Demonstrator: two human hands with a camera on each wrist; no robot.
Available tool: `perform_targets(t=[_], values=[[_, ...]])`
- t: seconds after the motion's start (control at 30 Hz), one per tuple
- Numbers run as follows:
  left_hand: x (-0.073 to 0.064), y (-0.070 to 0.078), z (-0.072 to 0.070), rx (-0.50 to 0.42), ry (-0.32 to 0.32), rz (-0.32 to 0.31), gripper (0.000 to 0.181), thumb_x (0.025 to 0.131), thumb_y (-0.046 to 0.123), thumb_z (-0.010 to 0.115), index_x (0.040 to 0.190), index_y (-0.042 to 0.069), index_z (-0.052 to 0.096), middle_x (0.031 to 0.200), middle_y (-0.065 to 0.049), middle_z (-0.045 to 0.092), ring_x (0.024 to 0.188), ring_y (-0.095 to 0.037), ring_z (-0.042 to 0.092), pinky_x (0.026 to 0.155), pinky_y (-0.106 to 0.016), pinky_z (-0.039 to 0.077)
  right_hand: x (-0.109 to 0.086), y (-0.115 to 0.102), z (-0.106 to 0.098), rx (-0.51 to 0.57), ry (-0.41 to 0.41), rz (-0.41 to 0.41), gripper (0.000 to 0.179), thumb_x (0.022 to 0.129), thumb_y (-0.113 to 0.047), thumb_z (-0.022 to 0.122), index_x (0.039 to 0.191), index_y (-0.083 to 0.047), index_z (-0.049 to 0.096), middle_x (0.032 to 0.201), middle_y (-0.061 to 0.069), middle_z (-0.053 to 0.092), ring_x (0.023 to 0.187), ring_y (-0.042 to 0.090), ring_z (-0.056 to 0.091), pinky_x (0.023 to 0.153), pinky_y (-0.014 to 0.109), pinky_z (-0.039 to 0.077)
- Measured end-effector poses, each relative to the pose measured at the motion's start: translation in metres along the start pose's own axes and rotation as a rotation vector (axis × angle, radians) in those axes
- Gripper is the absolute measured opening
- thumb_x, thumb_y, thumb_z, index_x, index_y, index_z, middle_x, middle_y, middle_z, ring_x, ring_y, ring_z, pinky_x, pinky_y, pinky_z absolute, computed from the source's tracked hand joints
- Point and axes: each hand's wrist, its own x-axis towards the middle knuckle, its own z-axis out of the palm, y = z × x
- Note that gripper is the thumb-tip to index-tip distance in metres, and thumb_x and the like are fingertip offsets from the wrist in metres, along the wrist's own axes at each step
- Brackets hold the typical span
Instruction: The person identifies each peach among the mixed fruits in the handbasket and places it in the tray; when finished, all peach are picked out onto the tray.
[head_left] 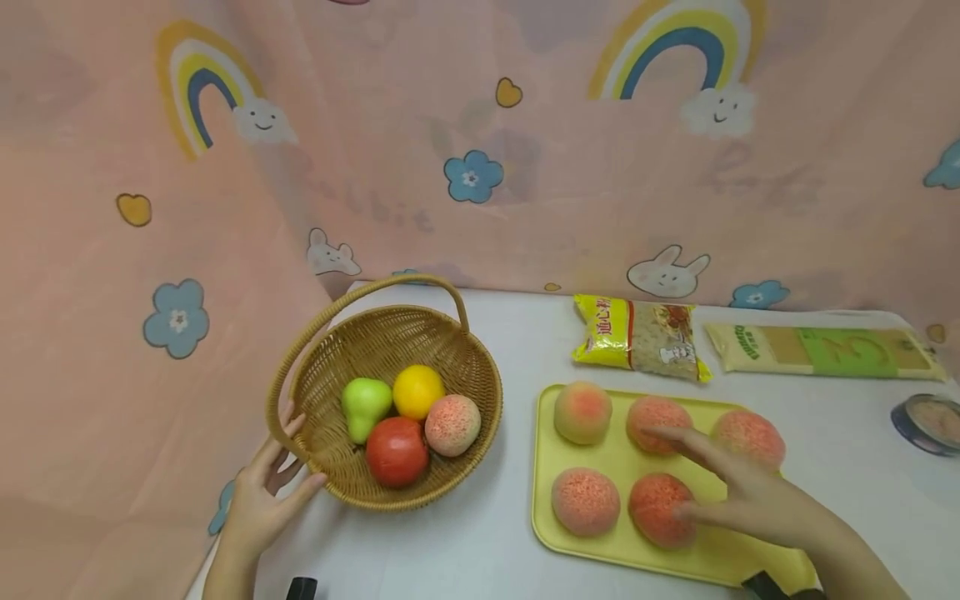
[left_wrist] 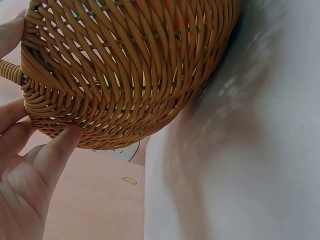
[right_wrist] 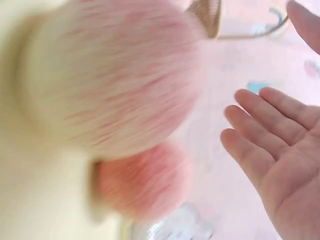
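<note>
Head view: left hand point(head_left: 258, 500) grips the basket point(head_left: 480, 392) rim; right hand point(head_left: 750, 496), fingers straight and holding nothing, hovers over 5 peaches on the tray point(head_left: 542, 467)

On the table point(head_left: 480, 550) a basket point(head_left: 337, 350) sits left of a tray point(head_left: 547, 467). In the basket lie a pear point(head_left: 364, 406), an orange point(head_left: 417, 390), an apple point(head_left: 396, 451) and a peach point(head_left: 452, 424). Five peaches point(head_left: 585, 500) lie on the tray; behind it lie two packets point(head_left: 637, 336).
</note>
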Motion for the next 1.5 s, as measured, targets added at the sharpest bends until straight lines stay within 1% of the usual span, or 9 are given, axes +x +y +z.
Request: perform_targets(t=[0.1, 0.23, 0.47, 0.6, 0.77, 0.97, 1.2, 1.33, 1.5], values=[[0.001, 0.0, 0.0, 0.004, -0.004, 0.001, 0.08, 0.069, -0.02, 0.071, 0.14, -0.01, 0.036, 0.154, -0.025, 0.018, 0.134, -0.003, 0.036, 0.091, -0.013, 0.046, 0.018, -0.014, -0.006, 0.019, 0.0, -0.101, 0.071, 0.081, -0.024, 0.075, 0.143, -0.027, 0.04, 0.14, -0.004, 0.049, 0.124, -0.004, 0.044, 0.093, 0.028, 0.05], [0.001, -0.001, 0.0, 0.004, -0.005, 0.009, 0.081, 0.069, -0.02, 0.071, 0.141, -0.009, 0.036, 0.154, -0.025, 0.019, 0.133, -0.005, 0.038, 0.09, -0.014, 0.047, 0.049, -0.034, -0.01, 0.072, -0.042, -0.192, 0.07, 0.083, -0.028, 0.074, 0.144, -0.023, 0.039, 0.144, -0.004, 0.045, 0.129, 0.004, 0.043, 0.102, 0.027, 0.045], [0.0, 0.001, -0.001, 0.01, -0.007, 0.01, 0.081, 0.068, -0.02, 0.072, 0.14, -0.009, 0.037, 0.154, -0.024, 0.02, 0.134, -0.007, 0.038, 0.09, -0.013, 0.047, 0.108, -0.069, -0.002, 0.081, -0.173, -0.312, 0.07, 0.084, -0.038, 0.071, 0.143, -0.018, 0.04, 0.145, -0.002, 0.045, 0.129, 0.022, 0.047, 0.104, 0.044, 0.044], [-0.003, 0.002, -0.001, 0.015, -0.016, -0.012, 0.082, 0.068, -0.019, 0.072, 0.141, -0.009, 0.036, 0.155, -0.022, 0.019, 0.134, -0.007, 0.038, 0.089, -0.013, 0.047, 0.14, -0.083, 0.013, 0.098, -0.253, -0.326, 0.069, 0.084, -0.033, 0.072, 0.142, -0.016, 0.04, 0.145, -0.001, 0.044, 0.129, 0.025, 0.046, 0.107, 0.045, 0.041], [-0.003, 0.001, 0.0, 0.027, -0.009, 0.008, 0.081, 0.067, -0.019, 0.073, 0.14, -0.009, 0.037, 0.154, -0.025, 0.02, 0.133, -0.001, 0.036, 0.088, -0.013, 0.048, 0.171, -0.094, 0.037, 0.098, -0.32, -0.332, 0.069, 0.082, -0.021, 0.074, 0.142, -0.013, 0.041, 0.145, 0.002, 0.045, 0.134, 0.02, 0.04, 0.112, 0.042, 0.035], [0.001, 0.001, -0.001, 0.031, -0.006, 0.028, 0.08, 0.067, -0.02, 0.072, 0.139, -0.011, 0.038, 0.154, -0.026, 0.02, 0.133, -0.001, 0.036, 0.088, -0.013, 0.047, 0.199, -0.109, 0.059, -0.04, -0.397, -0.343, 0.069, 0.081, -0.022, 0.074, 0.14, -0.007, 0.042, 0.143, 0.005, 0.047, 0.133, 0.02, 0.041, 0.112, 0.038, 0.035], [0.0, -0.001, -0.002, 0.015, -0.009, 0.013, 0.079, 0.068, -0.02, 0.071, 0.139, -0.012, 0.036, 0.154, -0.025, 0.019, 0.134, 0.0, 0.035, 0.089, -0.013, 0.047, 0.222, -0.119, 0.068, -0.175, -0.549, -0.336, 0.067, 0.08, -0.026, 0.076, 0.138, -0.008, 0.046, 0.142, 0.005, 0.048, 0.132, 0.021, 0.042, 0.113, 0.037, 0.033], [0.0, -0.002, -0.001, 0.005, -0.006, 0.017, 0.079, 0.069, -0.02, 0.071, 0.139, -0.012, 0.036, 0.154, -0.026, 0.018, 0.135, 0.001, 0.033, 0.09, -0.013, 0.046, 0.23, -0.12, 0.071, -0.264, -0.592, -0.321, 0.066, 0.08, -0.028, 0.077, 0.137, -0.011, 0.049, 0.139, 0.003, 0.051, 0.13, 0.019, 0.044, 0.113, 0.035, 0.034], [0.001, -0.001, 0.0, 0.006, 0.0, 0.02, 0.079, 0.069, -0.02, 0.071, 0.139, -0.012, 0.036, 0.154, -0.025, 0.018, 0.135, 0.001, 0.033, 0.09, -0.012, 0.046, 0.234, -0.122, 0.071, -0.293, -0.622, -0.298, 0.064, 0.078, -0.025, 0.079, 0.134, -0.012, 0.051, 0.137, 0.002, 0.052, 0.128, 0.019, 0.045, 0.112, 0.035, 0.035]])
